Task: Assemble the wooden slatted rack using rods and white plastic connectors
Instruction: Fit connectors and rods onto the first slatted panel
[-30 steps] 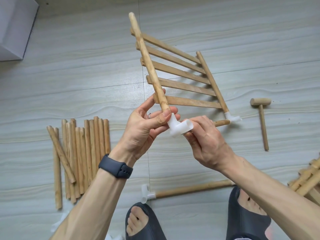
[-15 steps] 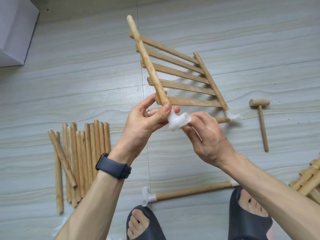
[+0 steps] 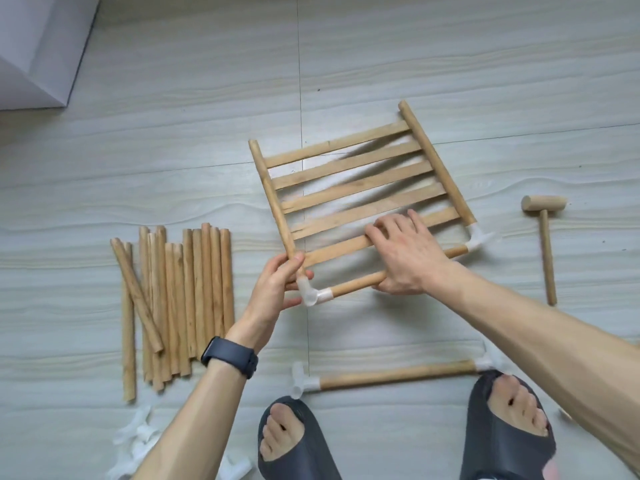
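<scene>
Light wooden slatted rack panel [image 3: 360, 181] low over pale plank floor [image 3: 173, 133], mid-view; whether it touches floor, cannot tell. Two side rails point away from person, far ends leaning left; five slats run crosswise, rising rightward. Left hand [image 3: 277, 289] grips left rail's near end, just above white plastic elbow connector [image 3: 310, 292]. Right hand [image 3: 405, 254] lies flat, fingers straight, over round wooden cross rod [image 3: 356, 284] and nearest slat. Hands apart. Loose wooden rods [image 3: 187, 299] lie left, small wooden mallet [image 3: 545, 237] right.
</scene>
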